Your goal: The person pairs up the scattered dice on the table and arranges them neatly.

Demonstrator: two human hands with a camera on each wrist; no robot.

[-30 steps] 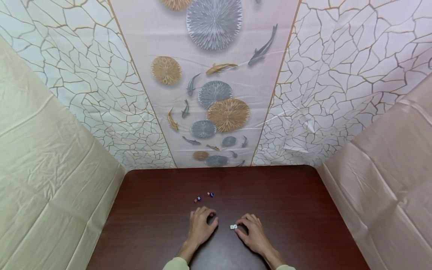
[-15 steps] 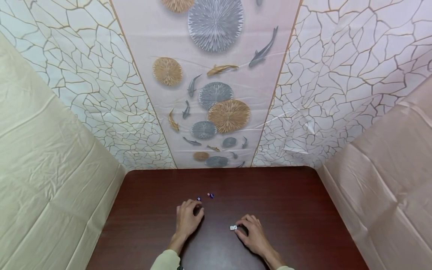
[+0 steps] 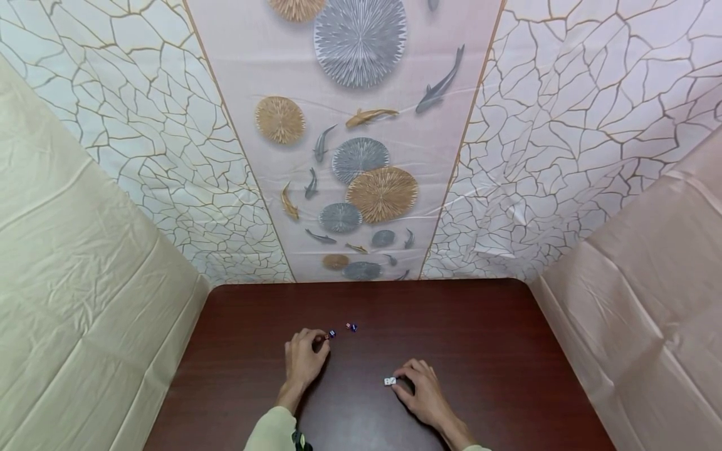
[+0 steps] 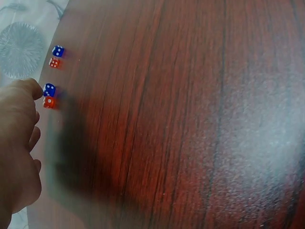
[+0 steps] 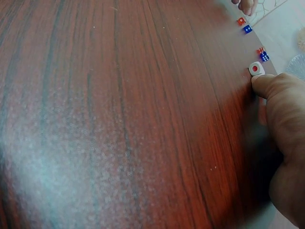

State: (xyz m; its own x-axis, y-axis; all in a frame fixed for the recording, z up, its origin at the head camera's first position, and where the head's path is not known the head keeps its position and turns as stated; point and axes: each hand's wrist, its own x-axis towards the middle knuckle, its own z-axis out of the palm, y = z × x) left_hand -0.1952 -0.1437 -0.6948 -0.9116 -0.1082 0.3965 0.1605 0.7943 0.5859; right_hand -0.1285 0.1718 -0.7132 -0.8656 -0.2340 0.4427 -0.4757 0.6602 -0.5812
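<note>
My left hand (image 3: 304, 360), fingers loosely bent with a gap between thumb and index, is by the nearer pair of dice and holds nothing. In that pair, a red die (image 4: 49, 101) sits beside a blue die (image 4: 49, 89), and the index fingertip is right at them in the left wrist view. My right hand (image 3: 424, 389) pinches the right one of two white dice (image 3: 390, 381) standing side by side on the table. From the right wrist, a white die (image 5: 256, 68) with a red pip shows at the thumb tip; the other is hidden.
A second pair, a red die (image 4: 54, 62) and a blue die (image 4: 58, 50), lies farther back to the right of the first. The dark red-brown table (image 3: 479, 326) meets a patterned cloth backdrop (image 3: 361, 250) at its far edge. Beige cloth (image 3: 84, 282) hangs at both sides.
My left hand has moved left and forward from the middle of the table to the nearer red and blue dice. The right hand has stayed in place at the white dice.
</note>
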